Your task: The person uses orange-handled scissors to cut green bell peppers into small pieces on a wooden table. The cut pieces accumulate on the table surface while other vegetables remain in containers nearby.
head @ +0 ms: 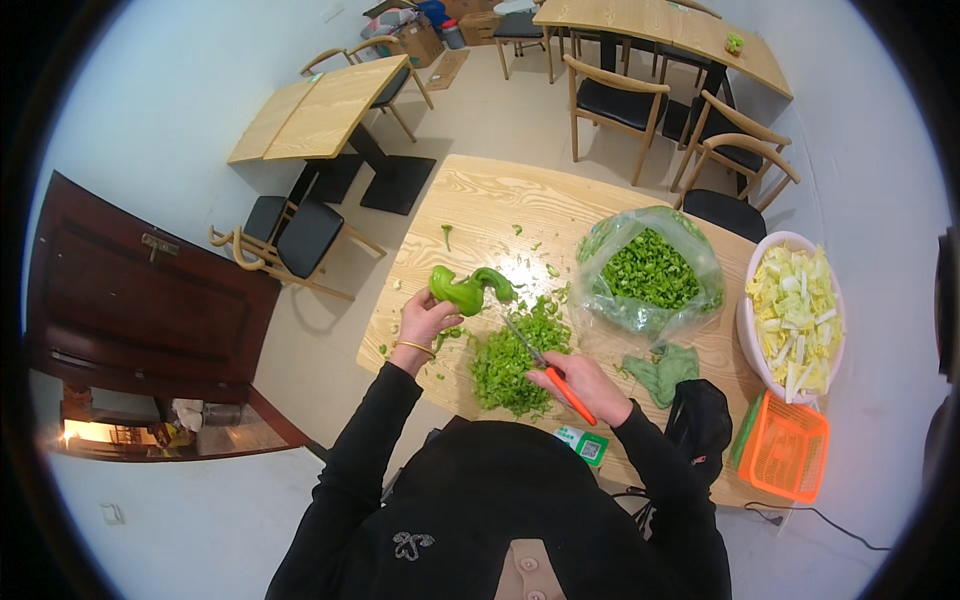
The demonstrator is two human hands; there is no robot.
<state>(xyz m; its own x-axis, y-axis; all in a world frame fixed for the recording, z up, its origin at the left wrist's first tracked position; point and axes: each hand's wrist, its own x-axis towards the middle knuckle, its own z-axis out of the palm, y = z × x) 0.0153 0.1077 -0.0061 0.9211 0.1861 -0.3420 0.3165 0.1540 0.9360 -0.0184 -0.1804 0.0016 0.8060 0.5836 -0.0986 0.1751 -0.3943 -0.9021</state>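
Note:
My left hand holds a curved green pepper above the table's near left part. In my right hand is a pair of scissors with orange handles, its blades pointing up and left, just below the pepper's right end. Under the blades a heap of chopped green pepper lies directly on the wooden table. Beyond my right hand stands a clear plastic bag, its mouth wide, filled with chopped green pieces.
A pink basin of cut cabbage stands at the right, above an orange plastic basket. A green cloth, a black bag and a card with a printed code lie nearby. Chairs and other tables stand beyond.

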